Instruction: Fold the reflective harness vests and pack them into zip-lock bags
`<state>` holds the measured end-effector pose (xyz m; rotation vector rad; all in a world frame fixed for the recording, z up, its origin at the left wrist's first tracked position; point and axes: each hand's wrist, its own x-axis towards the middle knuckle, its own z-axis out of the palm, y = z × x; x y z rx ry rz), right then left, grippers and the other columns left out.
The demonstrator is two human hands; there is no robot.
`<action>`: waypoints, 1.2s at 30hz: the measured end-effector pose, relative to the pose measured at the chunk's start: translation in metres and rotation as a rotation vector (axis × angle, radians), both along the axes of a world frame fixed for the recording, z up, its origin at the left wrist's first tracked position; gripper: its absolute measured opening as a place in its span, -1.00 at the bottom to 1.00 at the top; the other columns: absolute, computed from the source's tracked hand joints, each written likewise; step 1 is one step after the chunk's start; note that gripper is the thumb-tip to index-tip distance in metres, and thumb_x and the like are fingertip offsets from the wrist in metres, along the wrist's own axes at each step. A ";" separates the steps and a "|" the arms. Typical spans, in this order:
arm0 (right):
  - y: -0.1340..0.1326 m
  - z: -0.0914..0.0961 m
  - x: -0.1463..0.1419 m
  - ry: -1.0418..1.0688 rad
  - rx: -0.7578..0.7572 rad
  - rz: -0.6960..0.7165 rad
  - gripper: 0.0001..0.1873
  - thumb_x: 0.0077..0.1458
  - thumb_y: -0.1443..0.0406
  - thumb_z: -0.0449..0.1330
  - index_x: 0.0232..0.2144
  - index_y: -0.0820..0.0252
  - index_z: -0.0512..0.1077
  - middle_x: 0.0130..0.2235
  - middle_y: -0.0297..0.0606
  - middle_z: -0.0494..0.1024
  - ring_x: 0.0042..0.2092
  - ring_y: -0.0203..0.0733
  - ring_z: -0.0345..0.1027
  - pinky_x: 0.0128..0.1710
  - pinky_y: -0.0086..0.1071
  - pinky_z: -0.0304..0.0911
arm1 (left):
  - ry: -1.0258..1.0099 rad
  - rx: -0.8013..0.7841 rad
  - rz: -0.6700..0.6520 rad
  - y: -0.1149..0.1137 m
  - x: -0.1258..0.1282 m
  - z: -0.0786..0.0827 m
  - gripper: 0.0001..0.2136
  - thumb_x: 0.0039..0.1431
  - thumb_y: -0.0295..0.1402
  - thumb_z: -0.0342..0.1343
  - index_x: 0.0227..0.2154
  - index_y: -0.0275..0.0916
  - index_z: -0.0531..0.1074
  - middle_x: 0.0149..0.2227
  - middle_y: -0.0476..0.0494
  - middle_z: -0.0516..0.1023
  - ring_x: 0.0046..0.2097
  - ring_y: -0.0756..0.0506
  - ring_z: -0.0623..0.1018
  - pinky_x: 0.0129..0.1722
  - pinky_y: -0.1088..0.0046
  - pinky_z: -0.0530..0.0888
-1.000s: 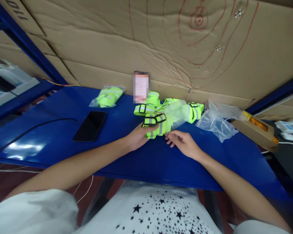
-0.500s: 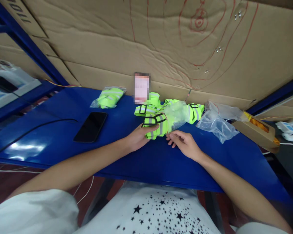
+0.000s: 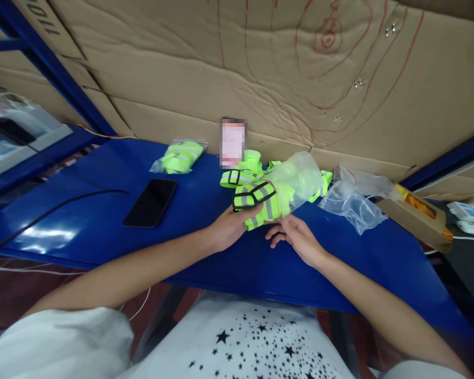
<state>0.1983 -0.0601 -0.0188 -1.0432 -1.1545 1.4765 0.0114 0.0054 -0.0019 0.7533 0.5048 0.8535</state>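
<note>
A folded bundle of yellow-green reflective straps point(image 3: 264, 209), with grey stripes and black buckles, is gripped in my left hand point(image 3: 226, 230), thumb on top. A clear plastic bag point(image 3: 302, 176) covers the bundle's far right end. My right hand point(image 3: 302, 239) pinches the bag's near edge between thumb and forefinger, its other fingers loosely curled below. Behind the bundle lie more reflective straps point(image 3: 253, 164) of the same kind, partly hidden by it and the bag.
A bagged reflective strap set point(image 3: 181, 157) lies at the back left, with a black phone point(image 3: 150, 203) nearer me. Empty clear bags point(image 3: 353, 202) and an open cardboard box point(image 3: 416, 216) are on the right. A cardboard wall point(image 3: 161, 68) stands behind the blue table point(image 3: 221, 268).
The clear bag now stands higher and more spread out over the end of the strap bundle. My right hand has shifted slightly right and now pinches the bag's edge.
</note>
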 end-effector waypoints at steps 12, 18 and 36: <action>0.003 -0.002 0.001 -0.164 -0.068 -0.081 -0.58 0.05 -0.02 0.38 -0.28 0.20 0.51 -0.39 -0.28 0.56 -0.41 -0.29 0.45 -0.39 -0.35 0.47 | 0.072 0.036 -0.040 0.005 -0.001 -0.012 -0.62 0.00 -0.39 0.45 -0.07 -0.22 0.61 -0.04 -0.22 0.67 0.09 -0.30 0.58 0.09 0.17 0.48; 0.006 -0.003 0.006 -0.013 -0.043 -0.113 -0.58 0.09 -0.04 0.35 -0.22 0.16 0.50 -0.24 -0.25 0.56 -0.18 -0.21 0.50 -0.25 -0.33 0.50 | 0.036 -0.020 -0.016 0.009 -0.002 -0.009 -0.49 -0.05 -0.46 0.46 0.03 -0.17 0.58 -0.03 -0.17 0.67 0.03 -0.26 0.62 0.08 0.17 0.49; -0.002 0.002 0.006 -0.787 0.530 -0.383 -0.85 0.27 0.19 0.22 -0.33 0.11 0.43 -0.34 -0.29 0.56 -0.29 -0.22 0.47 -0.21 -0.31 0.38 | 0.009 -0.026 0.055 0.010 -0.001 -0.008 -0.41 0.02 -0.46 0.44 0.16 -0.14 0.49 -0.03 -0.15 0.68 0.08 -0.25 0.61 0.22 0.15 0.42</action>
